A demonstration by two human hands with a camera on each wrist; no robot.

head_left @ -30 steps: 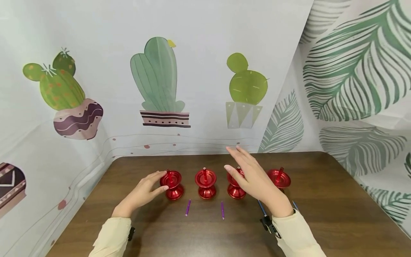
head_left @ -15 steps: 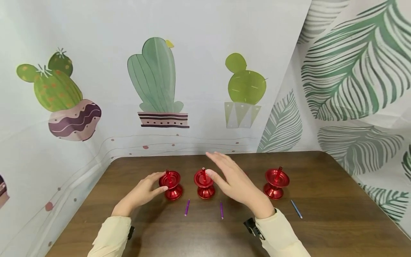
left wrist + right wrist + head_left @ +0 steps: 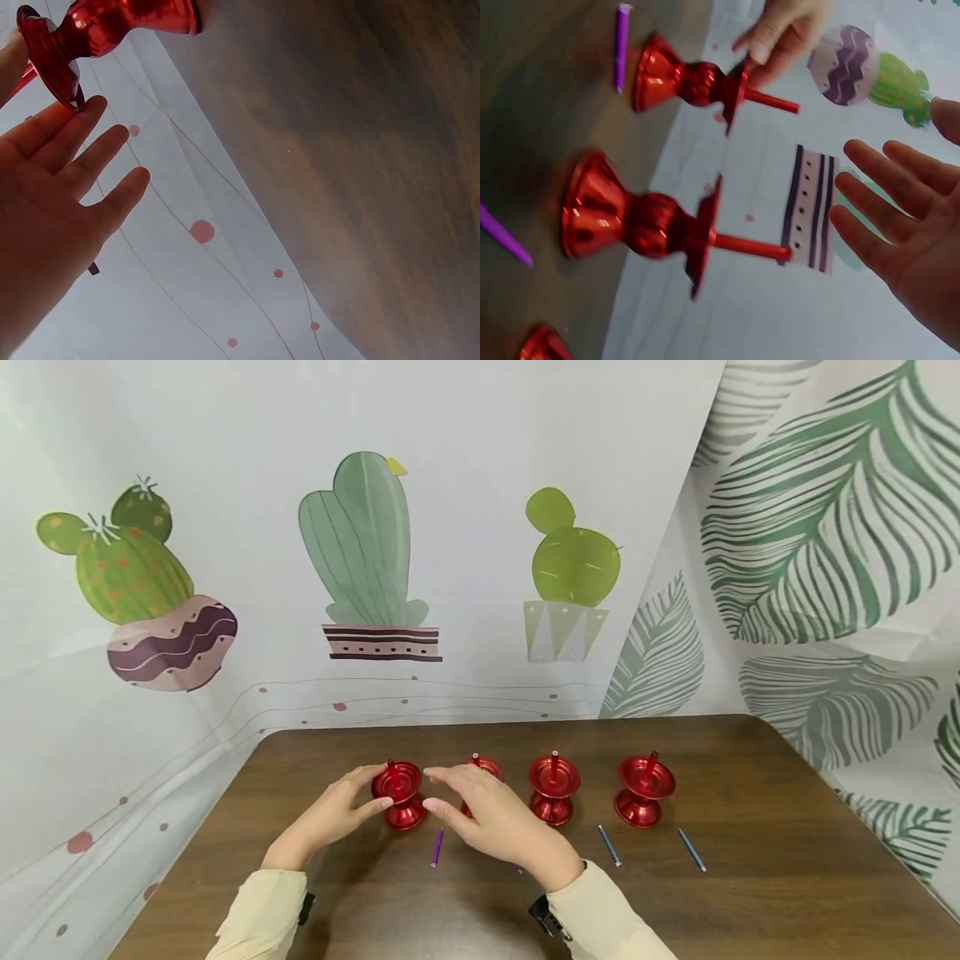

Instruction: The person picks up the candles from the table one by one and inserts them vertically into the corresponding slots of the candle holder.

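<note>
Leftmost in a row of red metallic candle holders stands one [image 3: 406,814] with a thin red stick upright in its dish. My left hand [image 3: 330,814] holds this dish by its rim, thumb on the near side and fingers on the far side. Over the second candle holder [image 3: 656,225] hovers my right hand [image 3: 495,822], fingers extended and holding nothing. In the head view it covers much of that holder; the right wrist view shows the palm apart from the holder's red stick [image 3: 754,247].
Two more red candle holders, a third [image 3: 553,806] and a fourth [image 3: 639,808], stand to the right. On the wooden table [image 3: 757,893] lie a purple stick [image 3: 437,847], another partly hidden one, and two blue sticks, one [image 3: 609,845] left of the other [image 3: 692,850].
My right hand has swept left from above the third candle holder to the second, uncovering the third holder and the blue sticks. My left hand stays at the leftmost holder.
</note>
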